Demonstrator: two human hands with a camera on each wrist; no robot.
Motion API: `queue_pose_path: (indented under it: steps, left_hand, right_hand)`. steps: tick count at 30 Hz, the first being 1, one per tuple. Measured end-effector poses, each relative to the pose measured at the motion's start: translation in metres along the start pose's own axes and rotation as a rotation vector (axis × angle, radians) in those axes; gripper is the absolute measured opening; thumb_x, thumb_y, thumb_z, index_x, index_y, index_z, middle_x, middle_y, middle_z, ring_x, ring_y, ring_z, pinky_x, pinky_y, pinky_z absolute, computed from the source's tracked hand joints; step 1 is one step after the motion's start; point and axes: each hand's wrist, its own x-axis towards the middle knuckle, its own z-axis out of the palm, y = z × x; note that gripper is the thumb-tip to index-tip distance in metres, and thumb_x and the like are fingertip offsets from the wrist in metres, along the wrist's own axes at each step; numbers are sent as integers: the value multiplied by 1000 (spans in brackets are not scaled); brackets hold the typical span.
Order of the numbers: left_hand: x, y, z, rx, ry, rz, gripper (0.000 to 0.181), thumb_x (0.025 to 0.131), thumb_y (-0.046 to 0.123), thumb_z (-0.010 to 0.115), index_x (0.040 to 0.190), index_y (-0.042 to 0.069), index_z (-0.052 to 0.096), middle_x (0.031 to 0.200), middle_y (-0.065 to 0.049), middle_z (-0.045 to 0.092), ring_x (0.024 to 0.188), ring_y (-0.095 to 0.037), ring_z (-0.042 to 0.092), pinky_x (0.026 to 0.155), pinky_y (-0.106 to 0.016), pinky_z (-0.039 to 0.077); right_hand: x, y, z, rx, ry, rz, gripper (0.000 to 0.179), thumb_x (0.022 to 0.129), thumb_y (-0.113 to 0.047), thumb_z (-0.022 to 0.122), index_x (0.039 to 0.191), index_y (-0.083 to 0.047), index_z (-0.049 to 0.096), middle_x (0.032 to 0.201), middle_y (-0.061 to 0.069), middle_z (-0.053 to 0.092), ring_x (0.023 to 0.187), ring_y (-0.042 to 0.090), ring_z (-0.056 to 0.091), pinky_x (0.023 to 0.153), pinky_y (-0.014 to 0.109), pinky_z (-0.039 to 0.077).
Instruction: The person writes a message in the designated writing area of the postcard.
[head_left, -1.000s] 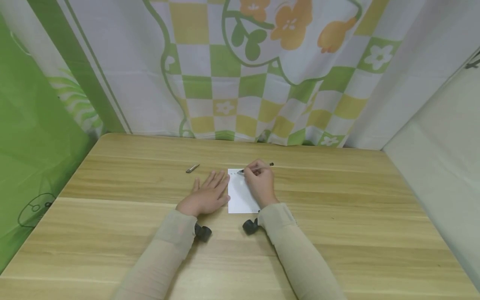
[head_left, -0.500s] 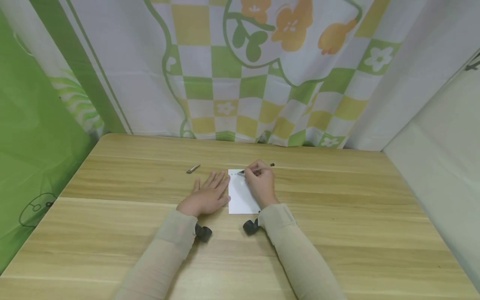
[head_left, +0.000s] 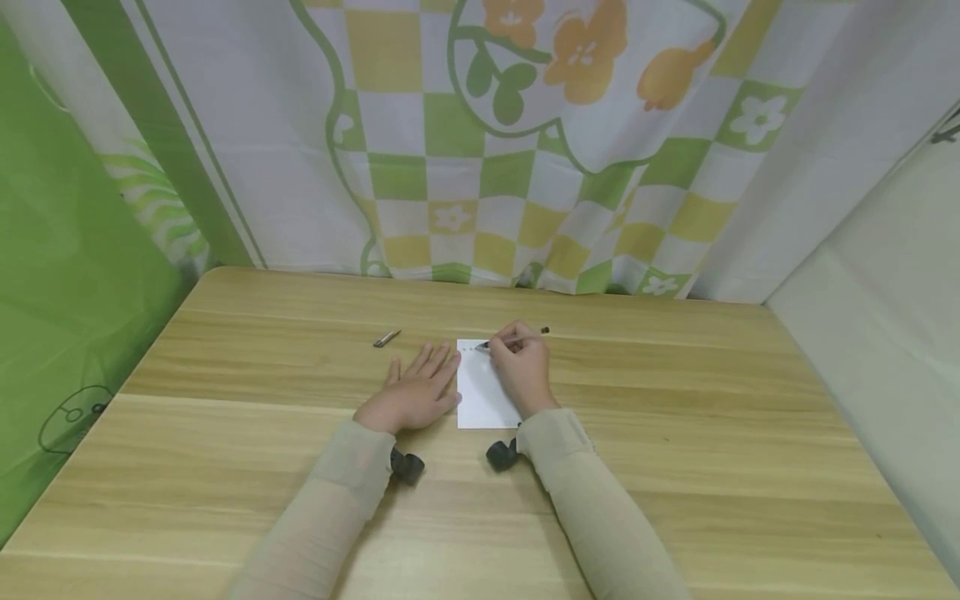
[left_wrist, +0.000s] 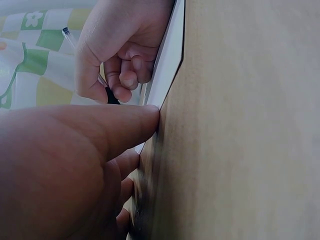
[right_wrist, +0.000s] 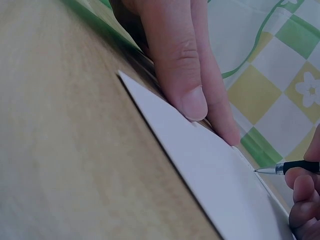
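A small white sheet of paper (head_left: pixel 483 392) lies on the wooden table, with a short row of tiny dark marks near its top edge. My right hand (head_left: pixel 521 367) pinches a pen (right_wrist: pixel 295 166) with a clear barrel and a black grip. The pen's tip is at the top of the sheet, just right of the marks. My left hand (head_left: pixel 412 396) lies with fingers spread beside the sheet, its thumb (left_wrist: pixel 135 122) and a fingertip resting on the left edge. Part of the sheet's right side is hidden under my right hand.
A slim silver-and-dark object (head_left: pixel 387 337), resembling a pen cap, lies beyond my left hand on the table (head_left: pixel 720 450). A checked, flowered curtain (head_left: pixel 450 183) hangs at the table's far edge. Black wrist cameras (head_left: pixel 407 467) sit at both cuffs.
The pen tip sits very slightly further right along the row of marks. Both hands and the sheet otherwise keep their places.
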Motion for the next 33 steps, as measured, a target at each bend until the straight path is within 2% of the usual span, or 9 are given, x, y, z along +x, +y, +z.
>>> queue_pose_path:
  steps: [13, 23, 33]
  left_hand:
    - [2, -2, 1, 12, 12, 5, 70, 107, 50, 35, 164, 22, 5, 169, 0, -11, 154, -27, -15, 115, -67, -15]
    - [2, -1, 1, 14, 12, 8, 70, 107, 50, 35, 164, 23, 6, 168, 1, -11, 154, -27, -14, 115, -67, -14]
    - [-2, 1, 1, 13, 10, 7, 70, 107, 49, 36, 164, 21, 7, 169, -1, -10, 154, -28, -14, 115, -68, -13]
  right_hand:
    - [1, -2, 1, -17, 5, 24, 4, 84, -10, 63, 83, -7, 65, 79, 6, 63, 67, 16, 57, 56, 22, 46]
    - [0, -4, 0, -41, 7, 35, 5, 83, -10, 63, 83, -6, 66, 85, 6, 62, 76, 18, 56, 66, 29, 47]
    - [-2, -3, -1, -19, 10, 54, 5, 86, -11, 63, 84, -7, 65, 86, 6, 63, 75, 19, 56, 63, 26, 46]
